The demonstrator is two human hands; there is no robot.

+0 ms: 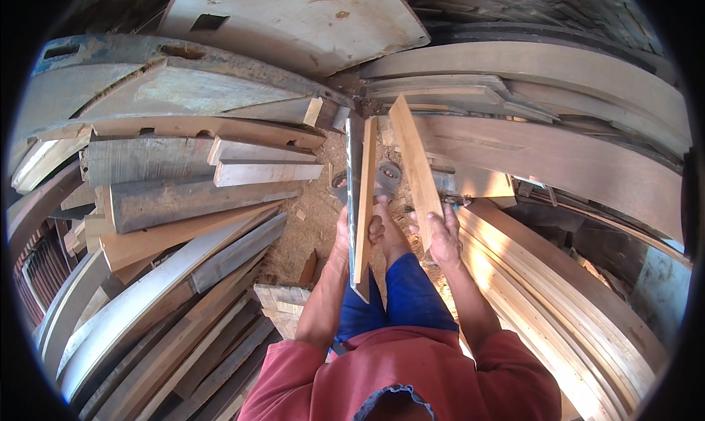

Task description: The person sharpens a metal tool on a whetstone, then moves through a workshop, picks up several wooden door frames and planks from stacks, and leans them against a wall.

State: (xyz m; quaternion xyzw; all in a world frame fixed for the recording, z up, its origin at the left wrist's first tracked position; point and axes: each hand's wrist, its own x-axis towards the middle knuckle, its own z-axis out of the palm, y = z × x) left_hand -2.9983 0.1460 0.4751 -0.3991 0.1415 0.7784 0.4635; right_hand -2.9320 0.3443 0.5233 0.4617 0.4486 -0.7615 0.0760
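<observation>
Left hand (345,234) grips two upright boards (360,200), right hand (444,237) clasps a tilted plank (415,167) above the sawdust floor (308,222) — loose grips could drop wood onto the bare foot (389,230).

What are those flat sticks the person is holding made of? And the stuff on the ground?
The slat in the right hand looks like bare, unpainted wood: pale tan, with a matte sawn face. The boards in the left hand seem wooden too, one tan, one greyer, perhaps weathered. The ground appears covered in sawdust and small wood chips, judging by its grainy light-brown look.
</observation>
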